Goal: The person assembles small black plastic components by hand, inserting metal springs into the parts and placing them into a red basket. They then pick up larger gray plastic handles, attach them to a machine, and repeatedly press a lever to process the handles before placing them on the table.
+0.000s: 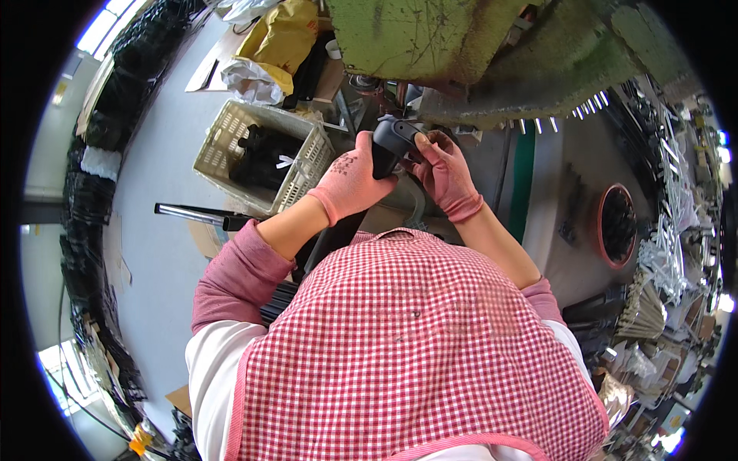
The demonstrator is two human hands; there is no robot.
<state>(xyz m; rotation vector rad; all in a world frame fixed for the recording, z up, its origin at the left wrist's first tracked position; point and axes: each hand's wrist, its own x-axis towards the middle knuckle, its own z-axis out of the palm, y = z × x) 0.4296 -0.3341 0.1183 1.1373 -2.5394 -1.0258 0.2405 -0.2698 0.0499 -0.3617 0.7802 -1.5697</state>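
- The left hand (350,183), in a pink glove, is closed around the lower left side of a curved black part (395,138), thumb pointing up along it.
- The right hand (449,178), also gloved, pinches the part's right edge with thumb and bent fingers; the fingertips are partly hidden.
- The part sits raised between both hands, in front of the chest; both elbows are bent and the forearms angle inward.
- A green metal machine (419,38) has its lower edge just beyond the part, limiting room forward.
- A plastic crate (302,167) has its rim near the left wrist.
- Room opens right of the right hand, toward a green strip (524,177) and a red-rimmed basin (600,224) well apart.
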